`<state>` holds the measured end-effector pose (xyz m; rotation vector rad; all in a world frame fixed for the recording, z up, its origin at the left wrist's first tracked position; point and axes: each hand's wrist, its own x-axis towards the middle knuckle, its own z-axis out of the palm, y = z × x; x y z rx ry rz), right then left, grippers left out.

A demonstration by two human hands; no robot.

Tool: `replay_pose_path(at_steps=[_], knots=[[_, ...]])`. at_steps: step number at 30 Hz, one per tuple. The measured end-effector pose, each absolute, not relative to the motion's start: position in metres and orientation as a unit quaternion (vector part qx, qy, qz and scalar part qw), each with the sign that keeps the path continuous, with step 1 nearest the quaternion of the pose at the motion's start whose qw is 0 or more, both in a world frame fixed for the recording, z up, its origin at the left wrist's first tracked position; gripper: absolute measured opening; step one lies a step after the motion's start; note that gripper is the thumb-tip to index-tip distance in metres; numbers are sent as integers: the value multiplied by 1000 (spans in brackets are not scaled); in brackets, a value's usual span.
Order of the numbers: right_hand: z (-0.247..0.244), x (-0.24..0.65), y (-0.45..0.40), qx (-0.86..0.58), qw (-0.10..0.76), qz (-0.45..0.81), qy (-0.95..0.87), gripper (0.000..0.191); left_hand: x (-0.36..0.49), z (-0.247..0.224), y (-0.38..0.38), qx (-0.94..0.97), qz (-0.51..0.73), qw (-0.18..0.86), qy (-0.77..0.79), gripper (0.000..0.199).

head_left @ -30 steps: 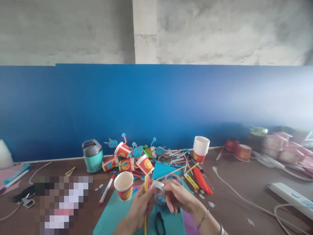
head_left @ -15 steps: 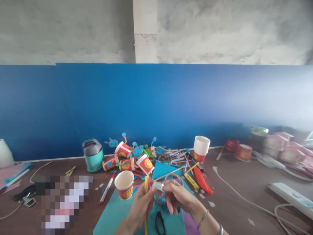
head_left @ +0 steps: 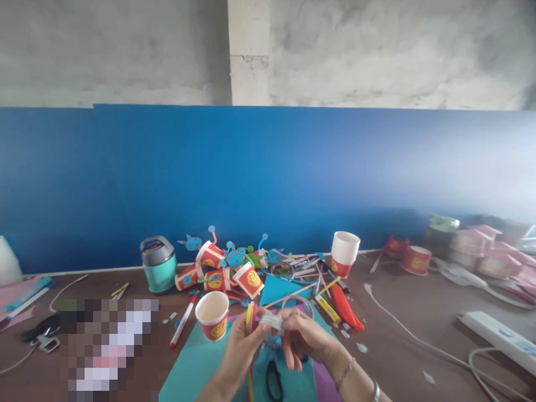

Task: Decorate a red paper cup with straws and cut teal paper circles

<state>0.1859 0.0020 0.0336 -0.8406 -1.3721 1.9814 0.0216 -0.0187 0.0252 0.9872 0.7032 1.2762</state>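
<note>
clear roll [head_left: 272, 322], tape-like, up between both hands, just above teal sheet [head_left: 188, 363]. turned a bit from half a second ago: banded outer side more toward camera, ring shape harder to make out. means surface being worked at by the fingertips is better exposed; whether any end has come loose, cannot tell.

left hand [head_left: 238, 349]: fingers closed, thumb pressed near left edge of roll, also gripping yellow and red strips [head_left: 250, 318] upright in same hold. right hand [head_left: 314, 338]: thumb and index nearly together at right edge of roll, seemingly pinching it, exact contact too blurred; other fingers loosely curled, pointing down, holding nothing visible.

below hands, black scissor handle [head_left: 274, 381] on teal sheet, blades not clear. purple sheet [head_left: 329, 382] partly under teal one. open paper cup [head_left: 212, 321] upright, just beside left hand. red-capped marker [head_left: 183, 324] left of cup. beyond hands, decorated cups [head_left: 249, 281] tipped in a heap, blue paper [head_left: 278, 290] beside. yellow tool [head_left: 329, 310] and orange-red item [head_left: 349, 312] off to the right. clear scraps [head_left: 362, 348] on bench [head_left: 397, 357]. stacked cups [head_left: 344, 257] upright at back.
</note>
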Motion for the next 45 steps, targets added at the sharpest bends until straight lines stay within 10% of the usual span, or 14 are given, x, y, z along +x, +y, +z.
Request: replay_pose_path(at_steps=[45], knots=[[42,179,-5,-319,320,732,-510,56,20,30,-18,422,576,631,302,45]])
